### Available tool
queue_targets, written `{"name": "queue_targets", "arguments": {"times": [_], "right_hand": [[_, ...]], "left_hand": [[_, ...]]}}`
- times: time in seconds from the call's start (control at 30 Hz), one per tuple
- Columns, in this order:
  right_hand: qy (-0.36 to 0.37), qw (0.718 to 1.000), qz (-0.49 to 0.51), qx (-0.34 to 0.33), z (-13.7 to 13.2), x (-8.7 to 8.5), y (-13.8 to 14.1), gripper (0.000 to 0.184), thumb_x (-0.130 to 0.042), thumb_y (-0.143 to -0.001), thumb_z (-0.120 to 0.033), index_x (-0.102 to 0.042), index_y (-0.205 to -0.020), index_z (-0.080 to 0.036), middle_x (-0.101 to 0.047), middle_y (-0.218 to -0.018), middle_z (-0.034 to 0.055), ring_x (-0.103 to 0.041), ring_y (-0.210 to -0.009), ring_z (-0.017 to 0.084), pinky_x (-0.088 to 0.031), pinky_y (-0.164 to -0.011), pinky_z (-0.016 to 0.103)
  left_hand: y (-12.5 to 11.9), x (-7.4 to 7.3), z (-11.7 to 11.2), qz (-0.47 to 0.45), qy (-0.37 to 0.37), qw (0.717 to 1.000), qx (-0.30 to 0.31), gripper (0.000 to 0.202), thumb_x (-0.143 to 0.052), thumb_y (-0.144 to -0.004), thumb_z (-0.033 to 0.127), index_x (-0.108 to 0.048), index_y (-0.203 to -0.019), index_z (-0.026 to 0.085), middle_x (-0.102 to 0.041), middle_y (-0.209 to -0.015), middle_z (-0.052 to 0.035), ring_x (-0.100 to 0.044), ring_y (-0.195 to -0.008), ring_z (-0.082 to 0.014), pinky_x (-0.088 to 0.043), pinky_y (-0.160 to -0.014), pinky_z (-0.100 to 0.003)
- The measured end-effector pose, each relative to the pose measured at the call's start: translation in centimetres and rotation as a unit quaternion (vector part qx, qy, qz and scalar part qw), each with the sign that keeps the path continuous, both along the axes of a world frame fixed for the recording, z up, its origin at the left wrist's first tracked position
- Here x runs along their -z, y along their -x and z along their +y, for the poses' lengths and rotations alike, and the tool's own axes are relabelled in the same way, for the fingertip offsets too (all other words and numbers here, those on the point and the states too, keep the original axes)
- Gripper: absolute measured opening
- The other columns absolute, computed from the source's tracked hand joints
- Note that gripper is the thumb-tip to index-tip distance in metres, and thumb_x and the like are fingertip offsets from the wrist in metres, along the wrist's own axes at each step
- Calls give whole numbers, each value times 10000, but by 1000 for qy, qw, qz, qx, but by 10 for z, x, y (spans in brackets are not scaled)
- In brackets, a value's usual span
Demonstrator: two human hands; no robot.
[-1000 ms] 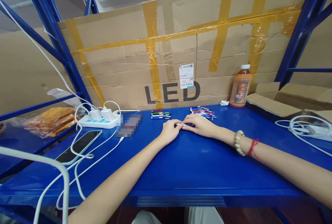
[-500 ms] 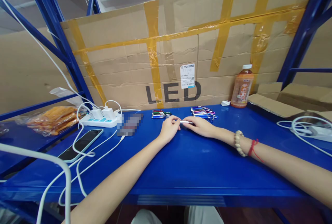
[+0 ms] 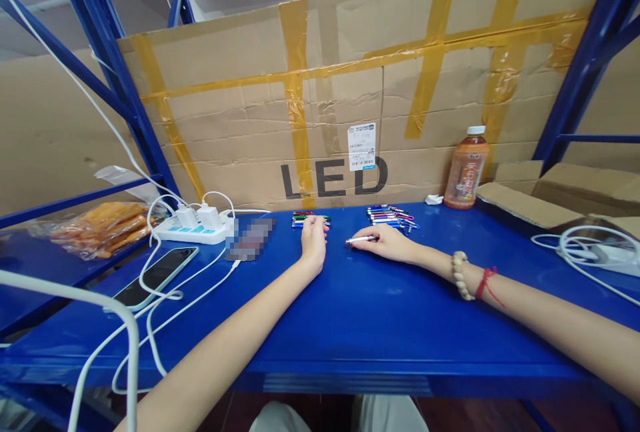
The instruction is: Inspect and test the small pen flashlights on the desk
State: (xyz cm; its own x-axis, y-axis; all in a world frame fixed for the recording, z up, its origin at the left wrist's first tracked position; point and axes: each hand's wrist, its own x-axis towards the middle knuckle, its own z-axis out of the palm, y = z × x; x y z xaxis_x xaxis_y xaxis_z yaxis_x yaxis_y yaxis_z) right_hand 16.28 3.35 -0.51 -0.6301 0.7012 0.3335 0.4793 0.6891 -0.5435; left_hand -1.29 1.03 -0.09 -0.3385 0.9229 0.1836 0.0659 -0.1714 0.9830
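My right hand [image 3: 393, 244] is closed on a slim silver, pen-like tube [image 3: 363, 240], its whitish end sticking out to the left over the blue tabletop. My left hand [image 3: 313, 245] is at the front of a small group of pen-like tubes [image 3: 303, 217] in red, green and blue, partly covering them. Its fingers are loosely curled and apart, and no object shows in them. Just behind my right hand lies a larger group of similar tubes [image 3: 390, 213], several with clip-like ends, mostly blue and silver.
On the left are a white power strip [image 3: 193, 232], a phone [image 3: 157, 277], a blurred dark device [image 3: 250, 240], loose white cables and a bag of orange packets [image 3: 100, 229]. A drink bottle [image 3: 466, 169] and an open carton [image 3: 575, 195] stand right. Taped cardboard [image 3: 225, 132] rises behind.
My left hand has let go of the tube's left end and moved left toward the smaller group. My right hand still holds the tube, nearly in place.
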Motion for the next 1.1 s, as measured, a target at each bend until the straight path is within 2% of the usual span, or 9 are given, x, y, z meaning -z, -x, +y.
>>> {"name": "queue_targets", "arguments": {"times": [0.2,0.3,0.47,0.67,0.87,1.1], "right_hand": [[-3,1000,-2,18,-3,-2,2,434,-469,-803,-517,-685,-897,-153,-688,-834,44,-612,-736,181,-453,-648,263],[3,1000,1,2,-3,-3,1,441,-457,-812,-514,-688,-906,-151,-688,-862,49,-614,-757,183,-456,-681,270],[14,1000,8,-11,-1,-1,0,412,-472,-809,-498,-692,-940,-175,-685,-928,47,-617,-795,187,-455,-736,281],[-1,1000,-8,4,-2,-2,1,444,-450,-812,-519,-675,-901,-147,-673,-799,40,-584,-700,162,-431,-640,256],[6,999,-3,-34,-1,-2,0,445,-429,-836,-507,-673,-929,-147,-673,-918,53,-601,-818,177,-433,-739,266],[-9,1000,-8,-11,-3,-4,1,429,-428,-839,-498,-668,-849,-143,-669,-818,40,-579,-717,153,-413,-660,247]], "left_hand": [[-1,0,2,-59,-12,997,48,256,-366,-746,350,-518,-814,155,-529,-696,-17,-467,-583,-94,-354,-488,-178],[-2,1,3,-61,-13,996,61,257,-377,-739,341,-538,-802,151,-524,-704,-17,-457,-590,-91,-345,-489,-177],[-2,2,4,-51,-9,997,55,269,-369,-742,349,-549,-774,152,-532,-708,-21,-456,-589,-93,-341,-488,-185],[-2,2,3,-41,-12,997,59,276,-354,-747,351,-549,-755,155,-537,-713,-22,-461,-593,-93,-343,-495,-184],[-2,1,2,-41,-7,997,61,273,-350,-748,349,-545,-735,158,-530,-713,-21,-445,-596,-92,-329,-495,-181],[-2,1,2,-58,-3,997,58,267,-381,-744,345,-567,-740,153,-535,-707,-18,-432,-587,-86,-319,-493,-177]]}}
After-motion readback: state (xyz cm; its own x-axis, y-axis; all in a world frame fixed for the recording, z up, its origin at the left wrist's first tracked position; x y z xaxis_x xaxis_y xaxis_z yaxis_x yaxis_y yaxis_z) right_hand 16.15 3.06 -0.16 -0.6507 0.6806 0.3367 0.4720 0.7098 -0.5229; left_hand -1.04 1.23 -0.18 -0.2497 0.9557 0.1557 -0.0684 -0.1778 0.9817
